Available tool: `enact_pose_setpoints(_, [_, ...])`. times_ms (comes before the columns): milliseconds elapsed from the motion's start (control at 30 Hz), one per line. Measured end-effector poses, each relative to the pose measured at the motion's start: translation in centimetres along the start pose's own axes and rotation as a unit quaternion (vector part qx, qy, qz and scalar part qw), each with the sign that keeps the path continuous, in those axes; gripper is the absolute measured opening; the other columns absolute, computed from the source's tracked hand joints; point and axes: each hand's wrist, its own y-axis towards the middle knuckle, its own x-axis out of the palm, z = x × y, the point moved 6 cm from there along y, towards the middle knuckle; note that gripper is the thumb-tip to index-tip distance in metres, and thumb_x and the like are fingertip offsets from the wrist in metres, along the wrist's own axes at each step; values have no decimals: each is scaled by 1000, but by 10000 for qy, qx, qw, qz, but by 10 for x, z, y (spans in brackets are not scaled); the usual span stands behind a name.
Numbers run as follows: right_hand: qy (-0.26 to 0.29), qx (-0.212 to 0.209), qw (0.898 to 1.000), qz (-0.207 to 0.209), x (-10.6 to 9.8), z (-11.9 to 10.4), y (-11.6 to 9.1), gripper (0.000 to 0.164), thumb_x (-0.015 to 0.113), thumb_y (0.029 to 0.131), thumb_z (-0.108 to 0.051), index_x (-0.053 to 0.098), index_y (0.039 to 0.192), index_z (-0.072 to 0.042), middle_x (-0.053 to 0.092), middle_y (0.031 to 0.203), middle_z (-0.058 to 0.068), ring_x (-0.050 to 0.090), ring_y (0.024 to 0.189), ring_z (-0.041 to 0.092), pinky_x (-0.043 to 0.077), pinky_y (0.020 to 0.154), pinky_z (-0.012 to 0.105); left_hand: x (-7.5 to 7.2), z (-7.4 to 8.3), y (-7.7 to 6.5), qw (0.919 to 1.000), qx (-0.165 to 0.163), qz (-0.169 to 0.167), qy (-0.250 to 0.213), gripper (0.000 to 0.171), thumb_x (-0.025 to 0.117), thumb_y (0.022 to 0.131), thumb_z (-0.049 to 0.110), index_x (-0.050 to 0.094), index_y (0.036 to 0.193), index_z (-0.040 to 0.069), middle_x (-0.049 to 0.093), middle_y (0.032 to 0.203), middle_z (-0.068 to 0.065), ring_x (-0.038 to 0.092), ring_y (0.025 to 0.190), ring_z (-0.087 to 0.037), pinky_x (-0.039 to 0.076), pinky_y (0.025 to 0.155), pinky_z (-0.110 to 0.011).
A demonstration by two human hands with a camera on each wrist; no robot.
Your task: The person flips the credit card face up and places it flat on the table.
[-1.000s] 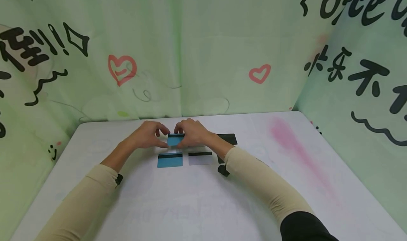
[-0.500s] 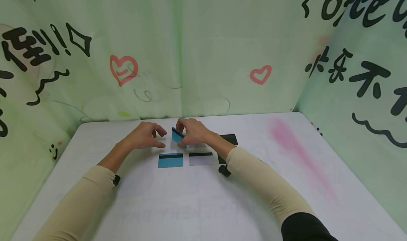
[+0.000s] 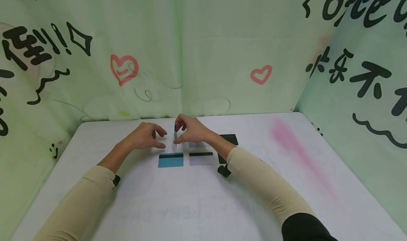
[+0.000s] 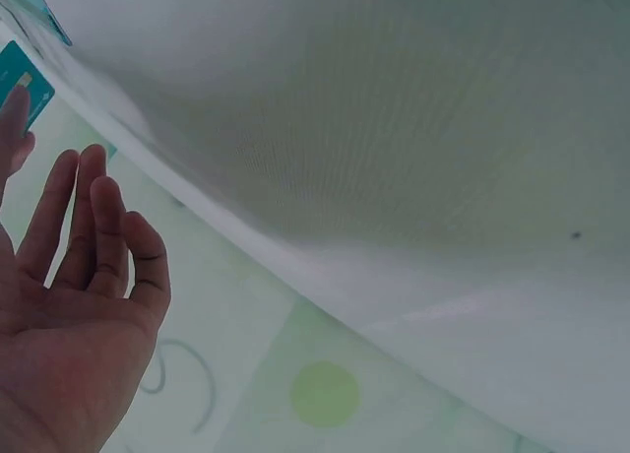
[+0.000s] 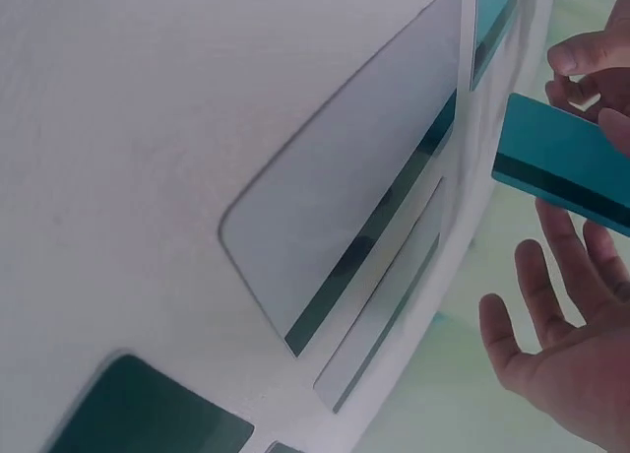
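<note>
The right hand [image 3: 194, 129] pinched a blue card [image 5: 561, 167] between its thumb and fingers. The card stood up over the far part of the white table [image 3: 178, 205], turned so the head view saw it as a thin strip. (It had a dark stripe on one side and a little gold patch on the other.) I could not tell if its low edge touched the table.

The left hand [image 3: 147, 135] was near it on the left, with its fingers spread and nothing in them. The thumb was well away from the pointing finger.

Closer to the person, a second blue card [image 3: 171, 160] lay flat. Just to its right lay a pale card [image 3: 201, 158] with a dark stripe. Another pale card [image 3: 198, 144] lay behind that one, partly hidden by the right hand. Two black cards [image 3: 229, 139] lay further right, partly hidden by the arm.

The person wore tan sleeves [image 3: 267, 184]. Past the table hung a green curtain [image 3: 213, 57] with two red hearts [image 3: 260, 74].
</note>
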Motion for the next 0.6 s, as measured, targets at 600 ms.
enact_pose_setpoints(600, [1744, 81, 9846, 50, 0, -2, -2, 48, 87, 82, -10, 55, 118, -11, 73, 123, 13, 62, 126, 37, 52, 100, 39, 1, 5, 1, 9998, 173, 15, -141, 52, 90, 81, 35, 76, 122, 6, 77, 112, -7, 62, 92, -22, 51, 75, -32])
